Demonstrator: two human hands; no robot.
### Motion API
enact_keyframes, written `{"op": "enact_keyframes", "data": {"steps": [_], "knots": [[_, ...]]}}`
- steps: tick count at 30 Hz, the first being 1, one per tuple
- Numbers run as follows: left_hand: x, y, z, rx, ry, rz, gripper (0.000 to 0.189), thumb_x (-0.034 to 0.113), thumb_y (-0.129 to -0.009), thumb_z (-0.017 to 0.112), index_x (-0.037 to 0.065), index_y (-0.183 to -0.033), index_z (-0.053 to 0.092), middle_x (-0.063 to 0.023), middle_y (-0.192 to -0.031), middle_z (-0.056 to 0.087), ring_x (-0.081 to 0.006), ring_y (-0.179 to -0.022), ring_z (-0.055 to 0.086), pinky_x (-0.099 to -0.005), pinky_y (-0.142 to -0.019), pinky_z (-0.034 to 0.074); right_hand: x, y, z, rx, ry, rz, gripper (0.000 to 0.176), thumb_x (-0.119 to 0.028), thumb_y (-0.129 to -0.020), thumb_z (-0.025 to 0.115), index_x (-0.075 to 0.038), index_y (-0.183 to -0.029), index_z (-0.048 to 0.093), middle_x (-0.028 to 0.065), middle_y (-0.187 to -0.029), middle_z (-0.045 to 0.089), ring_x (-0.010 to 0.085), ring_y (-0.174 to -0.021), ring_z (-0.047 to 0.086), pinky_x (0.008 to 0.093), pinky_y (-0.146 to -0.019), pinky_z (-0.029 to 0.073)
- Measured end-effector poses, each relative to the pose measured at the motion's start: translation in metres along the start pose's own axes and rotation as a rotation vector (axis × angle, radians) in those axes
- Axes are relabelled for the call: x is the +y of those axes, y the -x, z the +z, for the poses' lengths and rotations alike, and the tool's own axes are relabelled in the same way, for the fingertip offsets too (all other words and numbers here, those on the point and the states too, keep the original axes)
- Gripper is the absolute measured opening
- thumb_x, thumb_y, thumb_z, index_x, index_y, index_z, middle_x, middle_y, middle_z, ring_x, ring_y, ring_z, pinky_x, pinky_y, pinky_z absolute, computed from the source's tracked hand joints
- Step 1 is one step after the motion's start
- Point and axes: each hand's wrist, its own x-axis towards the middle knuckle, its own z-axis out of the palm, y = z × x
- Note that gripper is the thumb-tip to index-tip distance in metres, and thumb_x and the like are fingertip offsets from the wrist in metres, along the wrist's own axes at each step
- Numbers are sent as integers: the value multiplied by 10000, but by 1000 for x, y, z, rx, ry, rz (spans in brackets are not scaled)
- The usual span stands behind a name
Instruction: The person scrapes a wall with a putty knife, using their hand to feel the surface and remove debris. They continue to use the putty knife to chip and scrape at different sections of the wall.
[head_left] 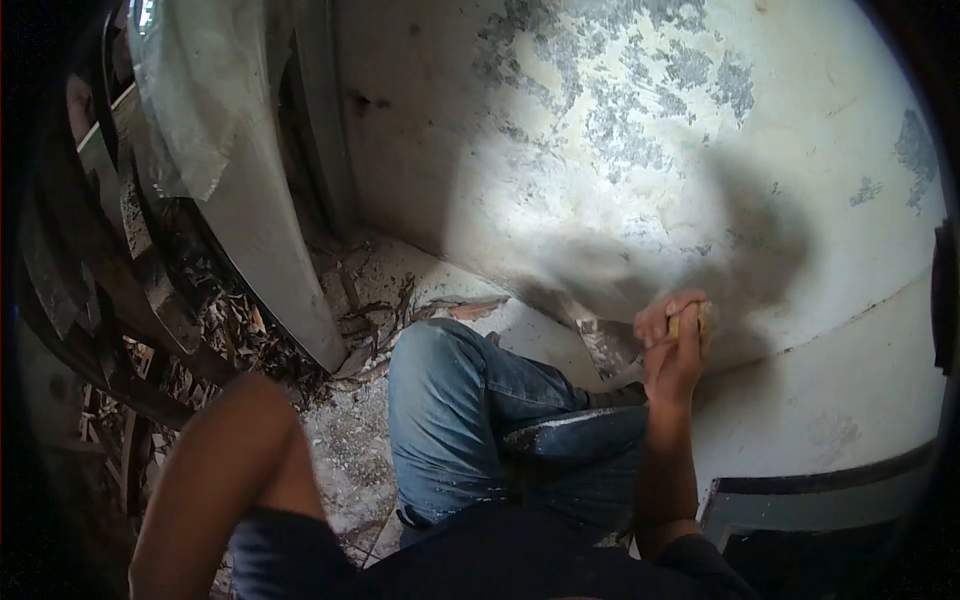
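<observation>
My right hand (pixel 675 340) is closed around the yellowish handle (pixel 704 320) of a scraper, close to the lower part of the wall. The scraper's flat, pale-smeared blade (pixel 606 345) points left from the fist, above my bent leg. Whether the blade touches the wall is unclear. My left arm is bent at the lower left, and its hand lies outside the frame. Grey patches (pixel 625 120) mark the whitish wall (pixel 410 150), where the surface coat looks peeled or worn.
A pale upright panel (pixel 265 230) with a plastic sheet (pixel 190 110) stands at the left. Dark curved strips and dry debris (pixel 215 300) lie beside it. White crumbs cover the floor (pixel 345 450). A dark-framed panel (pixel 820 500) is at the lower right.
</observation>
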Motion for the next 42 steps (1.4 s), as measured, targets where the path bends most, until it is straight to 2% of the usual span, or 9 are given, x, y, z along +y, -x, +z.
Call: {"op": "enact_keyframes", "data": {"steps": [6,9,13,21,23,27,29,31,42], "knots": [[-60,172,86,785,180,-476,201,85,-925,597,-10,-1102,613,-117,-972,670,-267,-896,653,-384,-840,566,-55,-90,79,-403,-278,-260,528,-586,-1021,385,-87,-868,466,22,-732,397,164,-691,365,335,-699,320],[-105,237,174,308,-277,-593,253,40,-857,576,27,-1098,654,-147,-1016,700,-299,-973,647,-430,-886,514,-71,-122,110,-500,-330,-341,535,-591,-1001,389,-84,-844,454,56,-771,414,192,-768,379,350,-770,313],[-142,288,253,-50,-248,-654,574,25,-734,630,-27,-1304,582,-227,-1359,576,-422,-1264,550,-508,-1071,424,-58,-160,139,-535,-367,-497,445,-490,-1001,384,-78,-844,445,88,-809,422,222,-821,388,360,-818,334],[-172,317,254,-149,-319,-923,708,-64,-795,609,-9,-1481,441,-279,-1449,506,-444,-1336,501,-470,-1109,420,10,-203,122,-491,-200,-497,401,-396,-1026,357,-40,-920,507,156,-1057,525,266,-1052,520,417,-1056,374],[-174,323,250,-180,-405,-923,734,-76,-793,611,11,-1498,426,-280,-1450,502,-438,-1336,501,-466,-1107,424,15,-201,113,-382,402,-638,482,-435,-1033,322,-18,-977,558,181,-1135,551,268,-1060,537,417,-1034,398],[-173,325,253,-217,-384,-1051,743,-45,-808,618,3,-1513,388,-279,-1465,483,-447,-1345,483,-474,-1109,426,-7,-174,113,-465,1145,-797,240,-177,-993,518,-2,-1124,617,210,-1169,577,342,-1086,587,429,-964,473],[-172,321,254,-253,-384,-1093,707,-29,-833,589,-23,-1507,374,-282,-1475,465,-447,-1360,465,-480,-1123,415,-9,-171,111,-468,1183,-842,267,-48,-944,572,7,-1201,621,237,-1148,614,392,-1075,621,425,-906,507],[-172,317,250,-305,-433,-1079,687,8,-859,582,-22,-1511,368,-282,-1481,460,-443,-1364,463,-475,-1125,417,-11,-164,114,-456,1283,-504,333,-120,-954,600,-19,-1271,617,257,-1055,681,407,-964,681,435,-829,538],[-175,291,259,-442,-594,-1156,580,112,-911,562,-46,-1449,411,-277,-1454,491,-417,-1332,509,-448,-1068,481,-16,-172,114,-351,1168,-580,272,-168,-956,608,-54,-1181,708,221,-970,729,381,-878,723,436,-760,565]]}}
